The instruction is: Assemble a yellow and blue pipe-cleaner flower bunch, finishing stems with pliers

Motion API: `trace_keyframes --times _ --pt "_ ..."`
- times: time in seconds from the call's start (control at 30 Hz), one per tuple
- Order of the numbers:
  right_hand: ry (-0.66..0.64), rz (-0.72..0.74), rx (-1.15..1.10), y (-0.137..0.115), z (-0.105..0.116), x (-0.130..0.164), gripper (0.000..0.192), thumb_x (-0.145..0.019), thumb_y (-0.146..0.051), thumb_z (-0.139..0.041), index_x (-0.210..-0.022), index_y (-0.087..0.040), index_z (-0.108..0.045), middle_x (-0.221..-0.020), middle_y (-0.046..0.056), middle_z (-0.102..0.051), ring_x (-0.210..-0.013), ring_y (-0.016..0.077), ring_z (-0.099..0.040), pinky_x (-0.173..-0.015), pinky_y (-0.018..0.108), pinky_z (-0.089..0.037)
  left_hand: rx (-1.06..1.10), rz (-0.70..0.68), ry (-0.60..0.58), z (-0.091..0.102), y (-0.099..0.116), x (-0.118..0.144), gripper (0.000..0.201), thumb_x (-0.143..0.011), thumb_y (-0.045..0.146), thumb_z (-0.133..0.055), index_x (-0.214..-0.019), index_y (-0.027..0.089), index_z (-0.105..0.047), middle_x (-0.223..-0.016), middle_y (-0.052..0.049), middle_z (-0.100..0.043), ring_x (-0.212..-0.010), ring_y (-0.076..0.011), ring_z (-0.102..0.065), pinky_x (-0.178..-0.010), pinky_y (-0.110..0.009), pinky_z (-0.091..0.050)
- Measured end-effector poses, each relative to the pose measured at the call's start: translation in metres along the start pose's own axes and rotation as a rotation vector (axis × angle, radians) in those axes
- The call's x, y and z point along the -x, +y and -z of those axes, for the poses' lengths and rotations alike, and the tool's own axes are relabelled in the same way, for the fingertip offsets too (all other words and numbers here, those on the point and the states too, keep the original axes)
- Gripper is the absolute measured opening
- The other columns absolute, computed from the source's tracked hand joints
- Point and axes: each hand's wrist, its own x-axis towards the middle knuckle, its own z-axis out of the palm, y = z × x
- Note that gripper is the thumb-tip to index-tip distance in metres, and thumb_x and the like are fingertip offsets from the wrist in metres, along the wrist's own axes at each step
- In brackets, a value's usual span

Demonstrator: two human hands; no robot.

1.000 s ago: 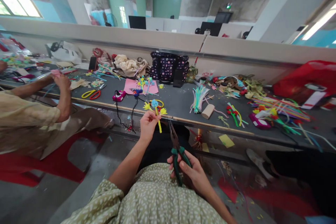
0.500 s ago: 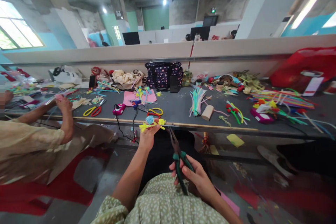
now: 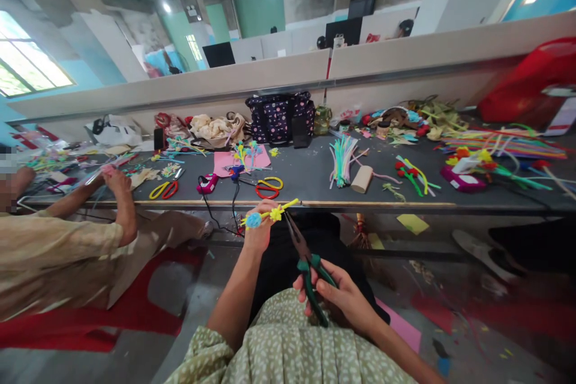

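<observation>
My left hand [image 3: 258, 233] holds a pipe-cleaner flower [image 3: 269, 215] with yellow petals and a blue centre, its yellow stem tilted up to the right. The flower hovers just below the front edge of the dark worktable [image 3: 310, 180]. My right hand [image 3: 336, 294] grips green-handled long-nose pliers [image 3: 306, 267] over my lap. The plier tips point up toward the flower's stem, close beside it.
Red and yellow scissors [image 3: 267, 187], a pink sheet [image 3: 243, 162], bundles of pipe cleaners [image 3: 342, 159], a cardboard roll [image 3: 362, 179] and a dotted bag [image 3: 279, 115] lie on the table. A person in a beige top [image 3: 54, 252] works at the left, seated on red.
The flower in my left hand has turned from upright to lying nearly sideways, and it has dropped below the table edge. The pliers stay in my right hand, tips now nearer the stem.
</observation>
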Motion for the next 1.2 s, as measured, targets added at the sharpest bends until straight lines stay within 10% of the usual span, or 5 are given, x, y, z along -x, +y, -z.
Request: trace_keyframes --times 1.2 --pt "0.031 -0.072 0.066 0.004 0.006 0.004 0.029 -0.084 -0.042 -0.068 -0.091 -0.016 -0.057 -0.095 0.008 -0.067 -0.062 0.0122 -0.064 -0.054 0.025 -0.053 0.157 -0.044 -0.054 0.002 -0.005 0.008 0.013 -0.064 0.028 -0.080 -0.062 0.022 -0.069 -0.073 -0.005 -0.062 -0.075 -0.0190 -0.057 -0.065 -0.031 -0.048"
